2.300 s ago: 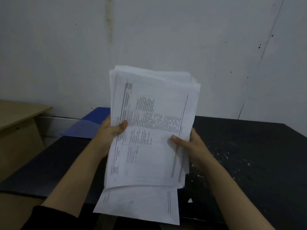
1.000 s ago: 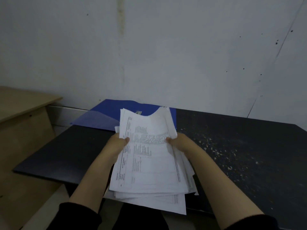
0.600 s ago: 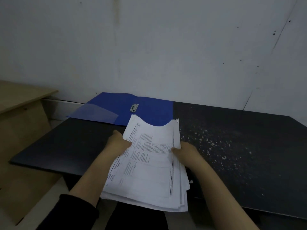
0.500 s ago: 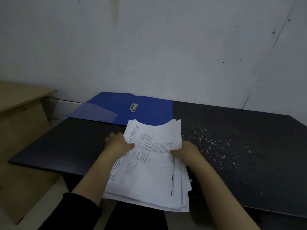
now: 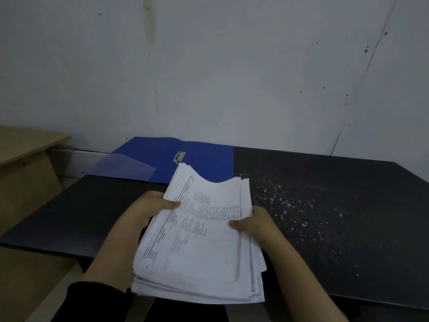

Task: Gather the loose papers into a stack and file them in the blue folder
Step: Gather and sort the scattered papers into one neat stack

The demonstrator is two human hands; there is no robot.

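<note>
Papers (image 5: 204, 240), one uneven stack, sit clamped between my two hands, left hand (image 5: 148, 210) and right hand (image 5: 255, 223); one open blue folder (image 5: 204, 159) lies above centre-frame.

Paper stack (image 5: 202, 240) over table (image 5: 325, 217) near edge, between both hands; open folder (image 5: 204, 159) behind it, desk (image 5: 25, 145) far left.

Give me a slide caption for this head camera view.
Both hands, left hand and right hand, hold a paper stack before an open blue folder.
</note>
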